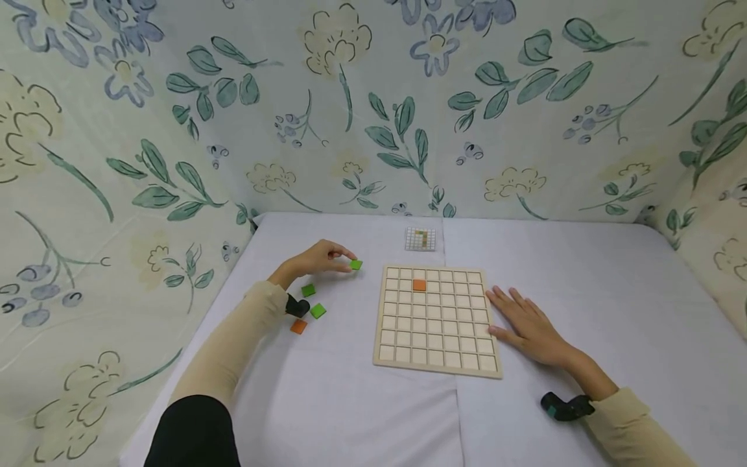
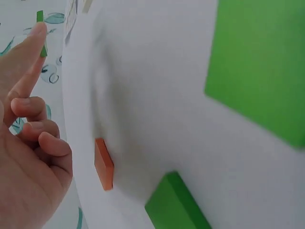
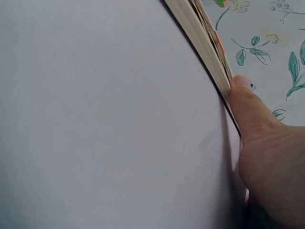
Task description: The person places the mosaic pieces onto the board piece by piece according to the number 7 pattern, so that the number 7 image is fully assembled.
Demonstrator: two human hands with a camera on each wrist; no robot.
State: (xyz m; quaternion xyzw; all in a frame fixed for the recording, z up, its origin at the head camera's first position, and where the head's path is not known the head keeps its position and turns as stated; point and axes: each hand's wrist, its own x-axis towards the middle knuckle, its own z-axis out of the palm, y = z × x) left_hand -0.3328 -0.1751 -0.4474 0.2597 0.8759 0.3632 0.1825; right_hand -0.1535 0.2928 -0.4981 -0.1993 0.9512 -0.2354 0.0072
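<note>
My left hand [image 1: 318, 258] pinches a green square tile [image 1: 356, 264] between thumb and fingertip, above the table left of the board. In the left wrist view, the other fingers curl loosely below that green tile [image 2: 40, 17]. Near this hand lie two green tiles [image 1: 308, 290] and an orange tile [image 1: 299, 326]. The light wooden grid board [image 1: 438, 372] has one orange tile [image 1: 419, 285] in an upper cell. With fingers straight, my right hand [image 1: 533, 334] rests by the board's right edge; its thumb [image 3: 242, 88] touches that edge in the right wrist view.
Behind the board lies a small gridded pattern card [image 1: 420, 239] with coloured squares. White cloth [image 1: 350, 402] covers the table. Floral fabric [image 1: 373, 130] hangs at the back and sides. Black wrist cameras [image 1: 566, 407] sit on both wrists.
</note>
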